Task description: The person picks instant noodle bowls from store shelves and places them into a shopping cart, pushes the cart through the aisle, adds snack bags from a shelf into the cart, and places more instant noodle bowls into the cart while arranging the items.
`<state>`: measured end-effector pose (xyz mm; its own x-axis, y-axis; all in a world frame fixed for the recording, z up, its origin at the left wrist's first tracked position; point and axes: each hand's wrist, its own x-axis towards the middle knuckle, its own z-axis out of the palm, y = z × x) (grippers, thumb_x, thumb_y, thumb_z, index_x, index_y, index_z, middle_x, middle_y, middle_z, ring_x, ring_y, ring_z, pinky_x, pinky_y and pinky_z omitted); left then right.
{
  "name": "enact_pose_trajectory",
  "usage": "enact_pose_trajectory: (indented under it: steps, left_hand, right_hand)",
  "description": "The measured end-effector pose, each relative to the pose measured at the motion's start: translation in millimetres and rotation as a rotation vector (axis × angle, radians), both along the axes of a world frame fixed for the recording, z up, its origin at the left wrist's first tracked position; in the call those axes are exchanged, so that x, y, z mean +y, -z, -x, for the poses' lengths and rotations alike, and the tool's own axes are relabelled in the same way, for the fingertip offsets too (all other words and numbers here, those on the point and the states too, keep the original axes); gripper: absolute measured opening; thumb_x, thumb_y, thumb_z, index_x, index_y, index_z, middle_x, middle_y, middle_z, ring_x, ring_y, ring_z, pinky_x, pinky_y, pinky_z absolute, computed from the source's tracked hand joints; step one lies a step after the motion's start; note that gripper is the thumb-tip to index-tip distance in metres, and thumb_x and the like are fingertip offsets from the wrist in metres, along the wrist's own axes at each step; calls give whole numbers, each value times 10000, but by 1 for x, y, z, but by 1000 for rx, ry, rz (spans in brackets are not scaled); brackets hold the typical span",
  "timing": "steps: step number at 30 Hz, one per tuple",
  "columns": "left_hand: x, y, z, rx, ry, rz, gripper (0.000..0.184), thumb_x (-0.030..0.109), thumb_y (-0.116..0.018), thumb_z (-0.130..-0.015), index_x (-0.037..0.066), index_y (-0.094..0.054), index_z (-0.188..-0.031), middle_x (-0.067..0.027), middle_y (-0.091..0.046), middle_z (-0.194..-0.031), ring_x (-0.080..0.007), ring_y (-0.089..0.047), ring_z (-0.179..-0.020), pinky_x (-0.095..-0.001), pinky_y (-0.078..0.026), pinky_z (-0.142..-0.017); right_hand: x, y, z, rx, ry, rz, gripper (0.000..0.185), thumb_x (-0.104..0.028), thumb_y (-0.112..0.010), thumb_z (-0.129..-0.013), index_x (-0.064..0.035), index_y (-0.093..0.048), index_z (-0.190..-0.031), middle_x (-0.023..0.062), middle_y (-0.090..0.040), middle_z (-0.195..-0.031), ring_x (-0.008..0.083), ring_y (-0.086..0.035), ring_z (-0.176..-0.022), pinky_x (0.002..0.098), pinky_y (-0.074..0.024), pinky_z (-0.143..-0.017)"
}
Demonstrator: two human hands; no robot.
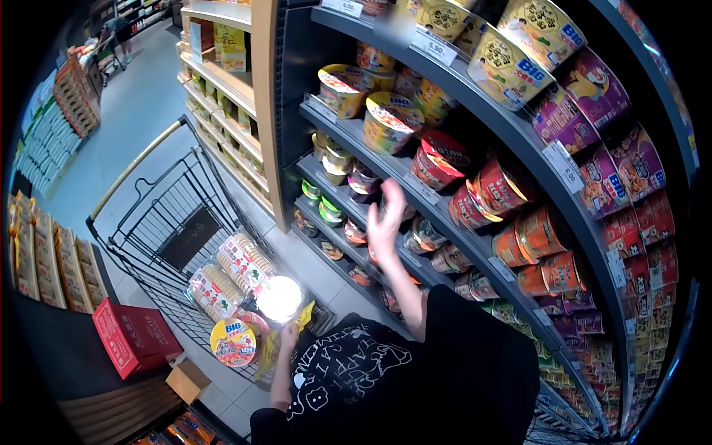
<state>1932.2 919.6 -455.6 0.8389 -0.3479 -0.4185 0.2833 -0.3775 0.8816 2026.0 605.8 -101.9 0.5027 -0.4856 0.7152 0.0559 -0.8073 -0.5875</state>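
our right grip [385, 222] is open near the shelved red noodle bowl [439, 160]; our left grip [289, 337] closes on a yellow packet [305, 315] by the shopping cart [189, 239]. a stray knuckle could topple the bowl; slack fingers could drop the packet.

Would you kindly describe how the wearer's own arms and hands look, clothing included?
The left hand and right hand are bare, without gloves, and both forearms are uncovered. The loose black top has short sleeves, white lettering and cartoon-like line drawings.
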Motion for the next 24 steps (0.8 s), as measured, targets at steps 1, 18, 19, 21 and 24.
enact_pose_trajectory:
  steps: [1,18,19,21,24]
  left_hand:
    - [3,6,1,-23,9,0,270,158,-485,-810,-36,-548,-986,-132,-584,-927,-178,-531,-884,-276,-403,-787]
    - [39,-81,21,-33,-21,-229,384,217,-528,-794,-35,-468,-1078,-188,-554,-1004,-254,-536,-946,-302,-406,-808]
    - [37,-89,19,-43,-45,-209,385,222,-528,-794,-31,-467,-1079,-194,-551,-1008,-264,-533,-952,-307,-402,-815]
    - [39,-106,15,-131,-16,-284,391,212,-531,-794,-17,-455,-1101,-187,-546,-1023,-250,-533,-953,-300,-406,-811]
    - [41,-136,7,-47,-117,-155,395,179,-527,-783,-10,-451,-1121,-193,-537,-1053,-264,-520,-993,-312,-396,-839]
  right_hand:
    - [-12,-21,1,-117,130,11,495,33,-509,-690,22,-357,-1161,174,-384,-1176,293,-373,-1108,365,-273,-942]
    - [-159,-80,63,-294,978,55,1217,-390,-827,-395,124,-81,-1207,318,-261,-1165,374,-324,-1100,436,-261,-941]
    - [-158,-80,63,-327,955,196,1200,-395,-828,-389,124,-104,-1194,293,-272,-1159,365,-318,-1100,438,-252,-943]
    - [-131,-87,63,-299,868,333,1157,-274,-849,-392,72,-104,-1206,245,-255,-1183,347,-344,-1075,435,-275,-941]
    - [-76,-91,54,-419,283,258,1120,-167,-842,-419,-28,-71,-1219,184,-238,-1188,286,-340,-1087,451,-318,-943]
